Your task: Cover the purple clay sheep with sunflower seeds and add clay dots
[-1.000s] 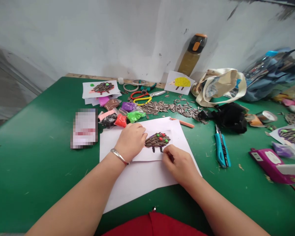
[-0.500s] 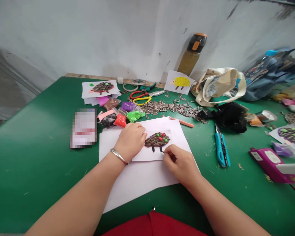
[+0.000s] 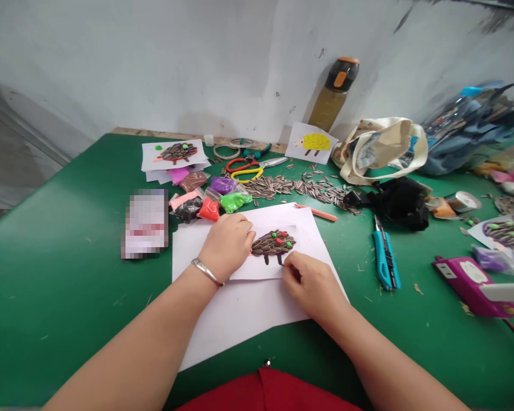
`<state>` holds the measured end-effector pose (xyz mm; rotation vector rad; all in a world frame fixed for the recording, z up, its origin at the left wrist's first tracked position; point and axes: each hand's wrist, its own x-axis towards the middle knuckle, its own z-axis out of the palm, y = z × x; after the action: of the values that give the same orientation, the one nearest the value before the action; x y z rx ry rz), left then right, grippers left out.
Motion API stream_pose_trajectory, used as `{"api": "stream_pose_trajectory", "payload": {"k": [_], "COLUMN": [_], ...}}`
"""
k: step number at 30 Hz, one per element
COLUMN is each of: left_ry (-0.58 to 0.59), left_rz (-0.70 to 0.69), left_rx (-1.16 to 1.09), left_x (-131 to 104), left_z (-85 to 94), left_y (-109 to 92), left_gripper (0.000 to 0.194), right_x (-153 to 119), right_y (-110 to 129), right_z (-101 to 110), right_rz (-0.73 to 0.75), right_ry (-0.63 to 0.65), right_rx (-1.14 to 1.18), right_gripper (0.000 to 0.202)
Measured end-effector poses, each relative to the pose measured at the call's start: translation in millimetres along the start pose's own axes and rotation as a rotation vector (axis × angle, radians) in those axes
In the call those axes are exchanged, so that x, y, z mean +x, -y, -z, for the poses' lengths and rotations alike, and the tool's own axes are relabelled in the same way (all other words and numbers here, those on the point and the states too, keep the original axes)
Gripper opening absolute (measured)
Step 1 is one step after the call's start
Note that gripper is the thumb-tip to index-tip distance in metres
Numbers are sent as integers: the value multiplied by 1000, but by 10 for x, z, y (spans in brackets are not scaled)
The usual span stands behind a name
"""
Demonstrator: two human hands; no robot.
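A hedgehog picture (image 3: 273, 242) made of sunflower seeds, with small red and green dots, lies on a white card (image 3: 257, 273). Two short black legs (image 3: 266, 260) stick out below its body. Over the card's left end rests my left hand (image 3: 228, 242), fingers curled and pressed down; what is under them is hidden. My right hand (image 3: 310, 279) is closed in a pinch beside the right-hand leg, its fingertips touching a tiny dark bit that I cannot make out. Larger white sheets (image 3: 240, 319) lie beneath the card.
Bags of coloured clay (image 3: 235, 201), a seed pile (image 3: 274, 186) and red-yellow scissors (image 3: 244, 170) lie beyond the paper. A teal utility knife (image 3: 385, 260) rests to the right, near a magenta box (image 3: 471, 285). A bottle (image 3: 334, 94) and cloth bag (image 3: 381, 148) stand by the wall.
Very little differs. My right hand has shifted slightly left at the right-hand leg; my left hand stays in place on the card.
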<state>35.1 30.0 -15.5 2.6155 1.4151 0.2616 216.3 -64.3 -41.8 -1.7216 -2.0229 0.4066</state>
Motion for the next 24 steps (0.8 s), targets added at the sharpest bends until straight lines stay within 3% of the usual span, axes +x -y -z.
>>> {"api": "stream_pose_trajectory", "payload": {"k": [9,18,24], "left_ry": [-4,-1,-1], "left_rz": [-7,2,-3], "left_rx": [1,-11,-8], "left_x": [3,3,5], "left_z": [-13,-1,2], "left_y": [8,0,2], "left_gripper": [28,28,28], "right_x": [-30,3,-20], "right_y": [-41,-8,-36], "right_z": [-3,-7,3], "right_rz": [-36,4,-6], "right_ry": [-49,2,-40], "right_rx": [142,4,88], "right_gripper": [9,14,11]}}
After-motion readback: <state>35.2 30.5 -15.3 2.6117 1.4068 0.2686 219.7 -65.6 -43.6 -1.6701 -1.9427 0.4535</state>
